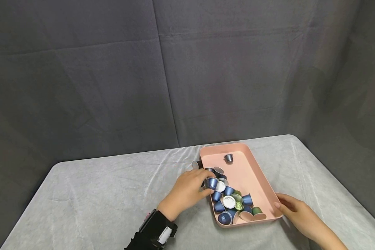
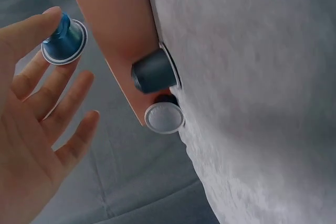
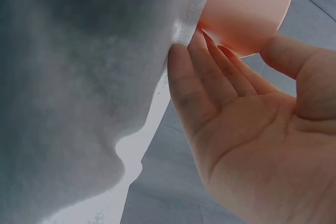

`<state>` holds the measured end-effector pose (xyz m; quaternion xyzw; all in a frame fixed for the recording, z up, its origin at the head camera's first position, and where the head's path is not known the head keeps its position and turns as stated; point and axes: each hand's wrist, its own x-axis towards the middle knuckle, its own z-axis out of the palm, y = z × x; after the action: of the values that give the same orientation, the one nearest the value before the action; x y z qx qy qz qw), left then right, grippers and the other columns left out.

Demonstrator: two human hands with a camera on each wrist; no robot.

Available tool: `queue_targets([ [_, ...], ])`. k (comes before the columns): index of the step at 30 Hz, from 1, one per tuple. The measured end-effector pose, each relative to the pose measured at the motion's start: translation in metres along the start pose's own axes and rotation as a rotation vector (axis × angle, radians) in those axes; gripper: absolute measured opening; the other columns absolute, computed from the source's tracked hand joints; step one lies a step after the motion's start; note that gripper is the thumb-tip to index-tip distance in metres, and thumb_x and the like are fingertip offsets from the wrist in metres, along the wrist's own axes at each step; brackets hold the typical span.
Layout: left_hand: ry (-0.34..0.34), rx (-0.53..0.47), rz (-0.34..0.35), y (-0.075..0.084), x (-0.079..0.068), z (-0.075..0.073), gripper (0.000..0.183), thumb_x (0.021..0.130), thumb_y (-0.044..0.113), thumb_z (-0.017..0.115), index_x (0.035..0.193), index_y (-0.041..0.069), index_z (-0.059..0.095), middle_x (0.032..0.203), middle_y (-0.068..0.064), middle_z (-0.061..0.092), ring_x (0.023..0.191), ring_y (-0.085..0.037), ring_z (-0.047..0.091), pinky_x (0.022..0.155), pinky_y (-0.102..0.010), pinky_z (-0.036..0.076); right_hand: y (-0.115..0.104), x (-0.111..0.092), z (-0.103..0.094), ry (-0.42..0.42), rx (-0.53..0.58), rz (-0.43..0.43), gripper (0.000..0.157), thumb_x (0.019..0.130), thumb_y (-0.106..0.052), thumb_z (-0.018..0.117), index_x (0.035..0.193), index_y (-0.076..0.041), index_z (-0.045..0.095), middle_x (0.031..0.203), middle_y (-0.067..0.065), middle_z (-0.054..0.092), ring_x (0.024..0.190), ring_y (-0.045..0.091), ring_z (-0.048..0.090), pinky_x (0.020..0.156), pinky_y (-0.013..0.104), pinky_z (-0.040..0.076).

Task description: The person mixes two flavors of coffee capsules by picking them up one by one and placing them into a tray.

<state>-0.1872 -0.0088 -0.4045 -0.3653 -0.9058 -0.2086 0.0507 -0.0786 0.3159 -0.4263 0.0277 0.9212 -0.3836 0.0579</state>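
Between thumb and fingers my left hand pinches a blue coffee capsule over the left wall of a pink tray. In the left wrist view its silver rim faces down toward the fingers. Many more capsules, blue, green and dark, are heaped along the tray's left side and near end; a white-lidded capsule lies among them. My right hand grips the near right corner of the tray, thumb on the rim and the other fingers against the outside.
One dark capsule lies apart near the tray's far end. Outside the left wall, a dark capsule and a silver-lidded capsule sit on the grey cloth-covered table. Dark grey curtains hang behind and beside it.
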Motion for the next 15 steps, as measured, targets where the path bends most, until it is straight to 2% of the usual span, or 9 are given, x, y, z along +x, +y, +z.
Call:
queue_targets([
  [5, -0.013, 0.036, 0.036, 0.008, 0.000, 0.006, 0.040, 0.088, 0.033, 0.077, 0.124, 0.022, 0.064, 0.125, 0.005, 0.064, 0.122, -0.019, 0.056, 0.105, -0.038, 0.042, 0.000, 0.000, 0.000, 0.000, 0.005, 0.001, 0.055, 0.103, -0.031, 0.054, 0.137, 0.012, 0.048, 0.132, 0.031, 0.055, 0.118, 0.043, 0.058, 0.089, 0.048, 0.052],
  [11, -0.005, 0.089, 0.108, 0.015, 0.000, 0.015, 0.041, 0.086, 0.031, 0.078, 0.123, 0.022, 0.065, 0.119, 0.009, 0.064, 0.114, -0.011, 0.058, 0.103, -0.031, 0.042, 0.000, -0.001, 0.000, -0.002, 0.005, 0.000, 0.055, 0.103, -0.031, 0.053, 0.137, 0.011, 0.048, 0.132, 0.030, 0.056, 0.118, 0.043, 0.058, 0.089, 0.047, 0.053],
  [15, 0.001, 0.104, 0.125, 0.017, 0.000, 0.017, 0.041, 0.086, 0.031, 0.079, 0.123, 0.023, 0.065, 0.117, 0.010, 0.063, 0.114, -0.010, 0.057, 0.102, -0.030, 0.042, 0.000, -0.001, 0.000, 0.003, 0.007, -0.005, 0.054, 0.103, -0.030, 0.054, 0.137, 0.012, 0.048, 0.132, 0.030, 0.056, 0.117, 0.043, 0.058, 0.088, 0.046, 0.053],
])
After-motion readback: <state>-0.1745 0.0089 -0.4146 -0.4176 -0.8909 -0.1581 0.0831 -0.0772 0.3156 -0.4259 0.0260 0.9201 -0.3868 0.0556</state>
